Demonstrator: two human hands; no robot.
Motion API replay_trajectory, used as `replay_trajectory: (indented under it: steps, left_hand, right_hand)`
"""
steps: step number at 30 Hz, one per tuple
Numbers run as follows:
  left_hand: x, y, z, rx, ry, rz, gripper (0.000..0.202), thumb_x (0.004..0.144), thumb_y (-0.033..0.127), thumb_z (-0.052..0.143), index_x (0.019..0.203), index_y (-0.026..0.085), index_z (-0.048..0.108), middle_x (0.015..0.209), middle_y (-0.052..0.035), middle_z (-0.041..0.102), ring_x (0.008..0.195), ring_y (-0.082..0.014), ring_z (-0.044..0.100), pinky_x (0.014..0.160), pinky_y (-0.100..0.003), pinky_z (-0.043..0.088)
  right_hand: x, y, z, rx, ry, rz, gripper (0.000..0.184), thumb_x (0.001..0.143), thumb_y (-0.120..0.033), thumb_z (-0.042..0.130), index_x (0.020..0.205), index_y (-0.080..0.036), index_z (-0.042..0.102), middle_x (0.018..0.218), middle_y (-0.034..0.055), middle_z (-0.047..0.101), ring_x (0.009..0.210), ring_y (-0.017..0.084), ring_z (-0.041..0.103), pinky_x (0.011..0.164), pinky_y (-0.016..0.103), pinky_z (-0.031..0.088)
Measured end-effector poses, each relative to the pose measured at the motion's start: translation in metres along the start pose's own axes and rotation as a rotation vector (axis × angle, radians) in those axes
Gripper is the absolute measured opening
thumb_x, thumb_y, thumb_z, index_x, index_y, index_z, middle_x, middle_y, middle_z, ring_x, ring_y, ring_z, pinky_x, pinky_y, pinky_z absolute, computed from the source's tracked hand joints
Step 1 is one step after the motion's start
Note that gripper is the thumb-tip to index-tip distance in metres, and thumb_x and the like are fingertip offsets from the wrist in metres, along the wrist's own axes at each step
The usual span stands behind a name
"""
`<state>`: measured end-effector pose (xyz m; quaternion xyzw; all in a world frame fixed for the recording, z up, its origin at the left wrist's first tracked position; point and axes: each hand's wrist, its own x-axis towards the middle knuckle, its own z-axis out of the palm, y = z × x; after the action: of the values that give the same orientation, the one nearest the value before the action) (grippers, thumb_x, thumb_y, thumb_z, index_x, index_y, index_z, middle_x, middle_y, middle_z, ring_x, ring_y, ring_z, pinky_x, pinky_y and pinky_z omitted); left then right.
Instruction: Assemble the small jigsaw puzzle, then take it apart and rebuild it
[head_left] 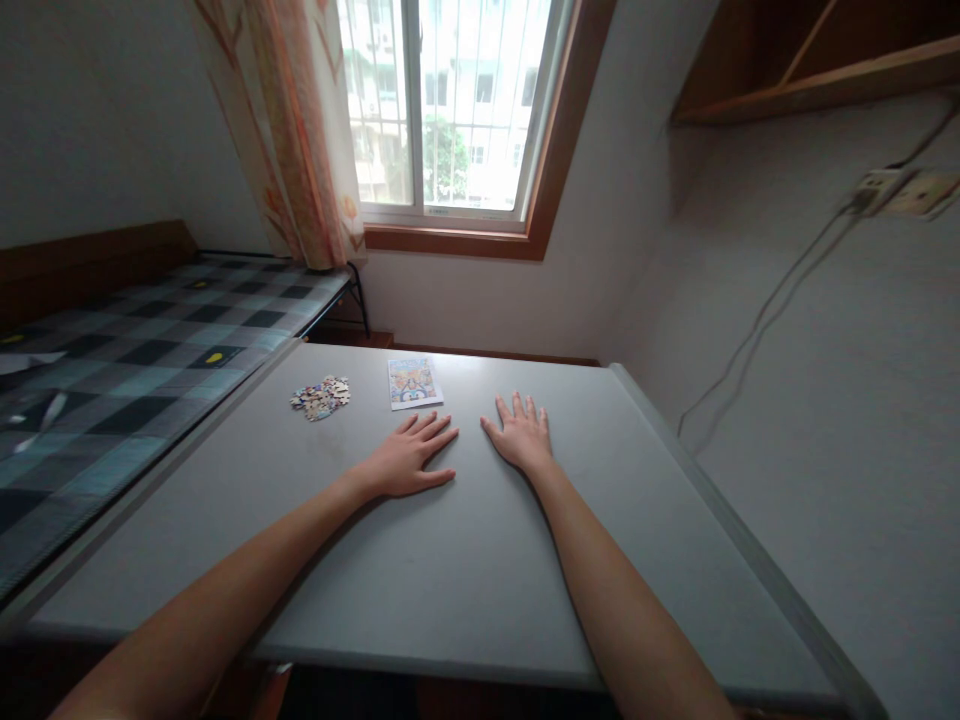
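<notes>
My left hand lies flat on the grey table, palm down with its fingers spread. Just beyond its fingertips rests a small printed picture sheet, colourful with a white border. To the left of that sheet is a heap of loose jigsaw puzzle pieces, some with their pale backs up and some showing colour. My right hand is also palm down on the tabletop, fingers apart, right of the sheet and not touching it. Neither hand holds anything.
A bed with a checked cover runs along the table's left side. Behind the table are a curtain and a barred window. At right, a cable hangs from a wall socket below a wooden shelf.
</notes>
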<state>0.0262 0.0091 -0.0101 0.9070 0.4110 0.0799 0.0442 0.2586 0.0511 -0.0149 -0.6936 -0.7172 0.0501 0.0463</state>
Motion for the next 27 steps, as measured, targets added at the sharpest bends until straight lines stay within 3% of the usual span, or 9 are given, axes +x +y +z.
replay_trajectory:
  steps: [21,24,27]
  left_hand:
    - [-0.0004,0.0000,-0.0003,-0.011,-0.013,-0.007,0.071,0.087,0.066,0.036,0.148,0.031,0.026,0.156,-0.0029,0.023,0.144,-0.0278,0.018,0.116,-0.045,0.013]
    - [-0.0002,-0.0007,0.0006,-0.014,0.030,0.004,0.068,0.088,0.063,0.038,0.147,0.030,0.031,0.155,-0.0032,0.027,0.143,-0.0281,0.020,0.116,-0.044,0.017]
    - [0.0004,-0.0065,0.0003,0.016,0.149,-0.045,0.064,0.089,0.059,0.041,0.143,0.024,0.039,0.153,-0.0075,0.030,0.141,-0.0285,0.025,0.113,-0.042,0.023]
  right_hand:
    - [-0.0002,-0.0005,-0.0007,0.028,0.003,0.004,0.068,0.091,-0.062,0.028,0.148,-0.027,0.026,0.157,0.0102,0.017,0.144,0.032,0.010,0.113,0.050,0.007]
    - [0.0000,0.0001,-0.0002,0.027,0.011,0.000,0.067,0.091,-0.062,0.028,0.148,-0.027,0.027,0.157,0.0104,0.018,0.144,0.032,0.011,0.113,0.050,0.008]
    - [-0.0001,0.0006,0.0002,0.029,0.014,-0.004,0.067,0.091,-0.062,0.028,0.148,-0.026,0.028,0.157,0.0106,0.018,0.144,0.033,0.012,0.113,0.050,0.008]
